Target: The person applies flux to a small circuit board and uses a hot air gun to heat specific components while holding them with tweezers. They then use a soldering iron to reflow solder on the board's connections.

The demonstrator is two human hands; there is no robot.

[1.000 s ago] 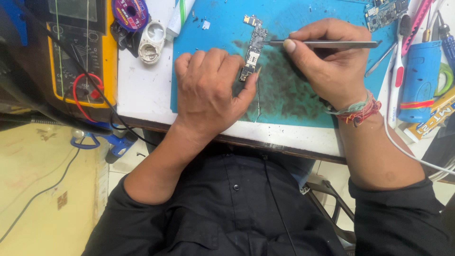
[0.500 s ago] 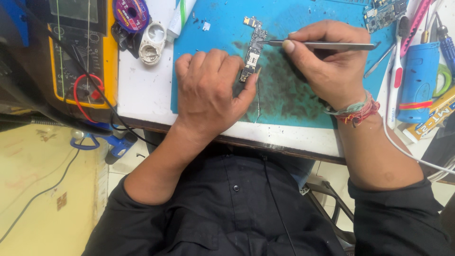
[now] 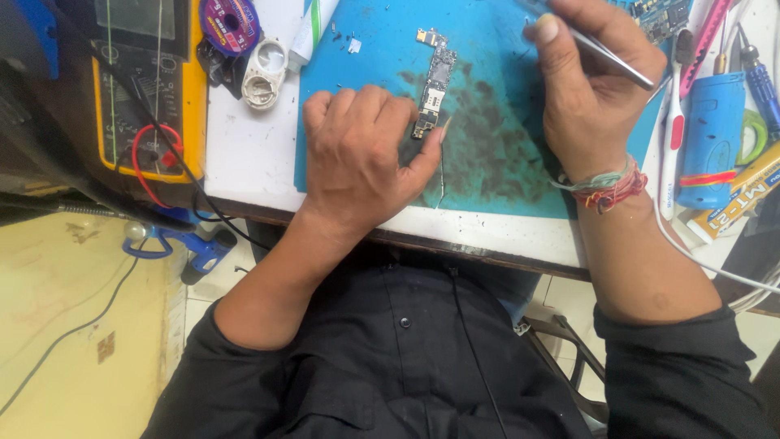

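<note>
Metal tweezers [image 3: 609, 58] sit pinched in my right hand [image 3: 597, 89], raised near the mat's far edge. My left hand [image 3: 361, 158] (fingers curled, holding nothing) pins the narrow circuit board [image 3: 435, 81] at its near end with the thumb. Both rest on the smudged blue mat [image 3: 504, 154] on the white surface [image 3: 252, 162].

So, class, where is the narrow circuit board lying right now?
In the head view, the circuit board lies on the blue mat, touched by the left hand, left of the right hand.
</note>
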